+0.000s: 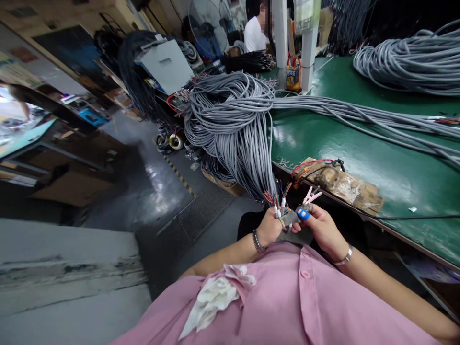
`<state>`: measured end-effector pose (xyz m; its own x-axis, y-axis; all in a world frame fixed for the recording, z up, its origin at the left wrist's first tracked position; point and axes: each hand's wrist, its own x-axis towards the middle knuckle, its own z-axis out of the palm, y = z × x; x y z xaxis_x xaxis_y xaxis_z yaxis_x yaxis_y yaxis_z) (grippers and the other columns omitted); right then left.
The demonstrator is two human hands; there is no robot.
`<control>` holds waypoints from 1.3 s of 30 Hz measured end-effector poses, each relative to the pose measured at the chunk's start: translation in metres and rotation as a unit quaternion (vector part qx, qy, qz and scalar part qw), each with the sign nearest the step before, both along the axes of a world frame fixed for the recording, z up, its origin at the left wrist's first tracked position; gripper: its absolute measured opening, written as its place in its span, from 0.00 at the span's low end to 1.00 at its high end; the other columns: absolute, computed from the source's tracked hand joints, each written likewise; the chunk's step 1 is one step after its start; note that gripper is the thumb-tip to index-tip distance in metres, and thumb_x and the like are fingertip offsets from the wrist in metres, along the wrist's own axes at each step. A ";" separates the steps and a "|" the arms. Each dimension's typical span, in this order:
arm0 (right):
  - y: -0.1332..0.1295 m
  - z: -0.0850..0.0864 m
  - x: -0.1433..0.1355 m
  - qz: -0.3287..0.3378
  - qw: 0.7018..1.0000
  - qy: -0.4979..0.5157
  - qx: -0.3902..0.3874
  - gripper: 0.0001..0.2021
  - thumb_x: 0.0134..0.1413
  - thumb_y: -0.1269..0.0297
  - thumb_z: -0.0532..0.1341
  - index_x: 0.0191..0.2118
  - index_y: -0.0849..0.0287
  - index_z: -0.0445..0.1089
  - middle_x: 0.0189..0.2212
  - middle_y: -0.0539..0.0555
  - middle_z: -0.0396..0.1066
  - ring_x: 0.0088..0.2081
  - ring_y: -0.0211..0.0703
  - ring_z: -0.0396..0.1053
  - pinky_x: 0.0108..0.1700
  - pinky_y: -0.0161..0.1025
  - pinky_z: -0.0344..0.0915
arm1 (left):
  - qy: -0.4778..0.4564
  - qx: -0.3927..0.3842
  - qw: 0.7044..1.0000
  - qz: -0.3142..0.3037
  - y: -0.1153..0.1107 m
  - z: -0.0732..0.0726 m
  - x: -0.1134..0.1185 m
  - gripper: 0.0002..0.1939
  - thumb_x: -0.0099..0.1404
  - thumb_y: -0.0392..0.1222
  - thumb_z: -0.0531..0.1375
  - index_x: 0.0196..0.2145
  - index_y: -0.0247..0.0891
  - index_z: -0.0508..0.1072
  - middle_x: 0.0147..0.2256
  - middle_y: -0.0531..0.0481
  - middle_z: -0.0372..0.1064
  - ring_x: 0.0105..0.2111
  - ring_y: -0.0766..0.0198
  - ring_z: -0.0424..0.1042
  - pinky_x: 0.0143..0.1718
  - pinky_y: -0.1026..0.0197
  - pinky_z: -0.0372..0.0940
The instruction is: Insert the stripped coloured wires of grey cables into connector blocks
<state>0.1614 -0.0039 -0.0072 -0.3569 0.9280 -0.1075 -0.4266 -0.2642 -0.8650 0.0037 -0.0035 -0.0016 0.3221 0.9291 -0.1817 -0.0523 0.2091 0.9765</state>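
cable ends, axis forward, wires foremost

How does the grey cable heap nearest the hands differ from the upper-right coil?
The cable heap spills down past the edge of the green tabletop, while the coil rests on it. The cable heap hangs close to the left hand; the coil lies well away from it. Both are grey, with many loops.

Left forearm and right forearm angle inward. Left hand curled in a grip; right hand close beside it, fingers bent, pinching.
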 end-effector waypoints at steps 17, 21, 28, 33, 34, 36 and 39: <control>0.000 0.000 -0.008 0.007 0.995 0.070 -0.066 0.09 0.56 0.58 0.61 0.31 0.58 0.64 0.19 0.49 0.69 0.20 0.40 0.68 0.27 0.39 0.64 | 0.026 -0.018 0.999 -0.039 0.002 0.001 -0.002 0.24 0.56 0.58 0.61 0.23 0.29 0.75 0.21 0.43 0.72 0.20 0.66 0.69 0.23 0.66 0.61; -0.001 0.001 -0.004 0.043 0.996 0.072 -0.037 0.06 0.56 0.64 0.61 0.36 0.59 0.65 0.21 0.51 0.71 0.24 0.41 0.69 0.32 0.40 0.64 | -0.003 -0.021 0.999 -0.031 0.003 -0.004 -0.007 0.26 0.57 0.59 0.60 0.25 0.29 0.77 0.21 0.41 0.73 0.21 0.65 0.69 0.21 0.67 0.57; 0.005 0.001 0.006 0.080 0.997 -0.003 -0.009 0.08 0.55 0.63 0.62 0.38 0.61 0.67 0.23 0.53 0.73 0.25 0.41 0.70 0.32 0.39 0.63 | -0.001 0.002 0.999 -0.054 0.001 -0.003 -0.009 0.22 0.57 0.55 0.62 0.22 0.29 0.77 0.20 0.44 0.72 0.19 0.69 0.66 0.24 0.66 0.60; 0.002 0.004 0.006 0.082 0.996 -0.028 -0.003 0.08 0.56 0.60 0.62 0.34 0.60 0.66 0.21 0.52 0.72 0.25 0.42 0.70 0.32 0.40 0.63 | 0.002 0.003 0.998 -0.057 -0.001 0.001 -0.005 0.22 0.55 0.55 0.64 0.23 0.29 0.77 0.19 0.45 0.71 0.20 0.67 0.68 0.25 0.65 0.63; 0.000 0.005 0.005 0.075 0.997 -0.029 0.000 0.08 0.56 0.60 0.61 0.34 0.60 0.66 0.21 0.52 0.72 0.25 0.41 0.69 0.32 0.39 0.62 | 0.003 0.001 0.999 -0.053 -0.002 0.003 -0.004 0.22 0.55 0.56 0.64 0.23 0.29 0.77 0.19 0.44 0.71 0.20 0.67 0.68 0.26 0.64 0.63; -0.003 0.007 0.002 0.053 0.998 -0.026 0.006 0.09 0.57 0.58 0.60 0.34 0.58 0.65 0.20 0.50 0.71 0.24 0.40 0.68 0.31 0.38 0.61 | 0.006 -0.002 0.999 -0.039 -0.004 0.007 -0.002 0.22 0.56 0.56 0.63 0.23 0.29 0.76 0.20 0.44 0.72 0.20 0.66 0.68 0.25 0.64 0.63; -0.006 0.006 0.001 0.005 0.999 -0.038 -0.008 0.09 0.57 0.57 0.59 0.33 0.57 0.65 0.19 0.49 0.68 0.24 0.40 0.66 0.29 0.37 0.59 | 0.012 0.001 1.000 -0.013 -0.007 0.012 -0.001 0.23 0.58 0.56 0.61 0.25 0.29 0.76 0.22 0.43 0.73 0.21 0.65 0.70 0.25 0.65 0.62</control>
